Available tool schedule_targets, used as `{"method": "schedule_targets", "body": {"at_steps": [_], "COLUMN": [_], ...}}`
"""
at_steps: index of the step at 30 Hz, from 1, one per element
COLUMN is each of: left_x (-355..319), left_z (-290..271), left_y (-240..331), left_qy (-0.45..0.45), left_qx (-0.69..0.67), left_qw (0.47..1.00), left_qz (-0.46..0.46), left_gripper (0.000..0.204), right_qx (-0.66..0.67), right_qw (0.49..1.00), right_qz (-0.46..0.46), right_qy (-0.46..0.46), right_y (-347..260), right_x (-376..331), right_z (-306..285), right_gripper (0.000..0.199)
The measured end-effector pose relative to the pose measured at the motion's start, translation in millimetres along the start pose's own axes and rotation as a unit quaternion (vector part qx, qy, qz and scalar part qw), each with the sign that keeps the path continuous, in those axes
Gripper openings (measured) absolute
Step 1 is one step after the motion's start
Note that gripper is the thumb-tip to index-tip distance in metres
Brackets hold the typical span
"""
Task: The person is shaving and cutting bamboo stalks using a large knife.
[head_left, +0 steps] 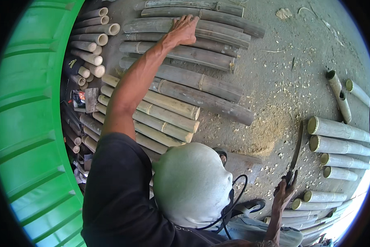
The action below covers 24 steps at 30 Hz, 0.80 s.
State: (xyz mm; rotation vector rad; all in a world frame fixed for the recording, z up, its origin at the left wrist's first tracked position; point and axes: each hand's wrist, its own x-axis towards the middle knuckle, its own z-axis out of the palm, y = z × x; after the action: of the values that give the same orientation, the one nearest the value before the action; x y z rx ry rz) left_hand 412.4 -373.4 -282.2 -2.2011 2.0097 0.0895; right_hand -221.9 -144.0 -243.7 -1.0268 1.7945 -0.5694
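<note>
My left hand [185, 29] reaches far forward, its fingers curled over a grey bamboo pole [224, 36] in a row of similar poles. Beside it, another grey bamboo pole [234, 24] runs past the fingertips. My right hand [284, 191], low on the right, is wrapped around the dark handle of a hand saw [299, 146]. The saw's long, slightly curved blade points away from me over the ground. Its teeth are too small to make out. Nearer to me, yellowish bamboo poles [168, 105] lie below the grey ones, partly hidden by my left arm.
A green ribbed metal panel [28, 123] borders the left, beside stacked bamboo pieces [96, 39]. Cut bamboo lengths [337, 128] lie at right, near the blade. Sawdust [263, 133] and chips cover the ground. A rounded white cloth covering [193, 185] with a black cable blocks the lower middle.
</note>
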Motion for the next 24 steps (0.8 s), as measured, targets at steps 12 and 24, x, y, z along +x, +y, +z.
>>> {"method": "schedule_targets", "body": {"at_steps": [12,24], "left_x": [-170,-233], "left_z": [6,62], "left_y": [84,216], "left_qy": [-0.057,0.038], "left_qx": [-0.141,0.075], "left_qw": [0.988,0.988], "left_qz": [-0.007,0.127], "left_gripper": [0.049,0.078], "right_qx": [-0.031,0.017], "right_qw": [0.994,0.996], "right_qz": [0.079,0.063], "right_qy": [-0.072,-0.065], "right_y": [54,87], "right_x": [-23,-75], "right_z": [-21,-27], "right_gripper": [0.028,0.026]}}
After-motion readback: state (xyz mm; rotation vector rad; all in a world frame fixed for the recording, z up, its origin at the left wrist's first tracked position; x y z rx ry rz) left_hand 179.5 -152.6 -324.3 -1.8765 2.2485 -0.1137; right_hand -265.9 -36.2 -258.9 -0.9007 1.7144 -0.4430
